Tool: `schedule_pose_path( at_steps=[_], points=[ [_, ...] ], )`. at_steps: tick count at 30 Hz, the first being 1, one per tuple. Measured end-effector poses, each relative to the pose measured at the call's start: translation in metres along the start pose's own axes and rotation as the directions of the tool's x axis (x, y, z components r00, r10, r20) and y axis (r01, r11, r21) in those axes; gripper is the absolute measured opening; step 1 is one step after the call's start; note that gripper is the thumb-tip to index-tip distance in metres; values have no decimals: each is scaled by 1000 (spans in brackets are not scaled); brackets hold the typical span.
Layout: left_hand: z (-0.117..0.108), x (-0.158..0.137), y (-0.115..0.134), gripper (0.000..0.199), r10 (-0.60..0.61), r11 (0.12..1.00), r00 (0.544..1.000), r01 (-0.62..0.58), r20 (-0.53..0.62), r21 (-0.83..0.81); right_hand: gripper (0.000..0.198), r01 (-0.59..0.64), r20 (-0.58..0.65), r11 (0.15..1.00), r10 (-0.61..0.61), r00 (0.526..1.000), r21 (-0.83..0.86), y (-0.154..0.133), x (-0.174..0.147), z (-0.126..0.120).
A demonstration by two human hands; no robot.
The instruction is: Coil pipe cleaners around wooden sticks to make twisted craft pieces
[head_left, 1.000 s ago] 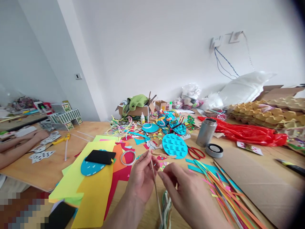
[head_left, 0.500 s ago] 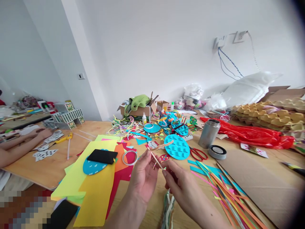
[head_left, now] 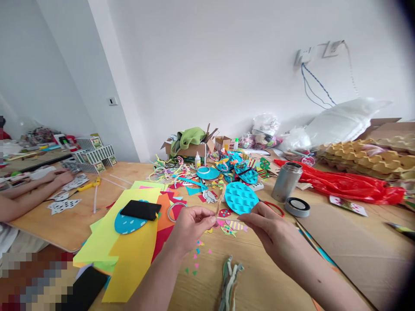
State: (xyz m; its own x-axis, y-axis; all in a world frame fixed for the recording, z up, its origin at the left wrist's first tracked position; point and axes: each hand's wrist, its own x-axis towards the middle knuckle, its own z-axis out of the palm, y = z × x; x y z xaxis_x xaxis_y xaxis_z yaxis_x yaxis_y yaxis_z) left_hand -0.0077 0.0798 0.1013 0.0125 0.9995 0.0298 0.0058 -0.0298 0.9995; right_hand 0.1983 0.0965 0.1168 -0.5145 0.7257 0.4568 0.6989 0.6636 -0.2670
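Observation:
A tan strand of yarn (head_left: pixel 229 219) is stretched almost level between my two hands. My left hand (head_left: pixel 193 226) pinches it between thumb and fingertips, and a loose brownish end rises above that pinch. The other end sits in the closed fingertips of my right hand (head_left: pixel 270 225). Below the hands lies a bundle of green, white and brown yarn (head_left: pixel 231 280). Just beyond them are a blue embossed paper disc (head_left: pixel 240 196) and paper fish cutouts (head_left: pixel 228 230). Red-handled scissors (head_left: pixel 276 208) are partly hidden behind my right hand.
On the left, a black phone (head_left: pixel 141 210) rests on coloured paper (head_left: pixel 132 263). A metal flask (head_left: pixel 287 181) and its lid (head_left: pixel 297 206) stand right, near cardboard (head_left: pixel 350 246) and egg trays (head_left: pixel 366 157). Another person's arms (head_left: pixel 35 188) reach toward playing cards (head_left: pixel 65 206).
My hands have moved apart, the right one outward to the right, drawing the yarn level between them. The loose end now points up rather than right. Small paper bits and fish cutouts are uncovered.

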Motion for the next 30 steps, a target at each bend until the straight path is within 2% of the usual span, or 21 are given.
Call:
schedule_pose_path(
  at_steps=[3, 13, 18, 24, 30],
  points=[
    [0, -1, 1, 11, 2, 998, 1000, -3, 28, 61, 35, 11, 38, 1000, -10, 999, -29, 0, -1, -2],
    [2, -3, 2, 14, -7, 999, 1000, 6, 18, 50, 34, 25, 67, 998, -21, 998, -66, 0, -4, -2],
    [4, -2, -1, 15, -9, 1000, 1000, 9, -11, 3, 34, 38, 6, 999, -38, 999, -24, 0, -3, -2],
    [8, -1, -1, 17, -40, 994, 999, 37, -25, -100, 34, 8, 72, 998, -3, 997, -70, 0, -3, -3],
    [10, -3, 1, 22, -104, 984, 995, 104, 9, -142, 33, 1, 70, 996, 5, 998, -88, 3, -5, -2]
  ],
)
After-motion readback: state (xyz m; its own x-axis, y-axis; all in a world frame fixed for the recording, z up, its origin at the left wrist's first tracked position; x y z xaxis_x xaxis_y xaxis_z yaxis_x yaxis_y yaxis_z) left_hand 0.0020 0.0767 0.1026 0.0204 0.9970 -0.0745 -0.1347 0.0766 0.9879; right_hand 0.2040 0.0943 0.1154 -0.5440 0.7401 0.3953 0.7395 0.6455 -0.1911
